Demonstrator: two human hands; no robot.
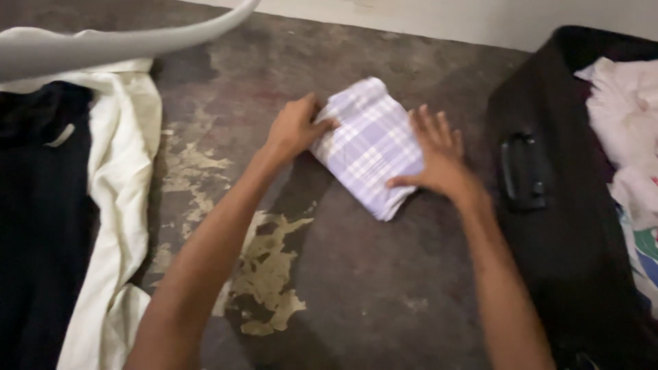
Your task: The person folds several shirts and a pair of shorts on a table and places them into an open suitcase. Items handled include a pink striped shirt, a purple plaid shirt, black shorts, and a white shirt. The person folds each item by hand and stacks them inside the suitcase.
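Both hands on folded lilac-and-white checked cloth (370, 147) on the floor.
Left hand (295, 128) pinched its edge; right hand (439, 154) lay flat, fingers spread; open black fabric suitcase (548, 226) held pale clothes (620, 109).

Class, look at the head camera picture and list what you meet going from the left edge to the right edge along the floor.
Black garment → cream cloth → left hand → folded purple checked cloth → right hand → black suitcase → pale clothes inside it.

Bare floor in the middle, stuff on both sides.
Open dark floor (356, 288) below the folded checked cloth (370, 147) and between both arms. Blocked on the right by a black suitcase (548, 226), close by. Blocked far left by a white sheet (127, 171) and a black garment (41, 226).
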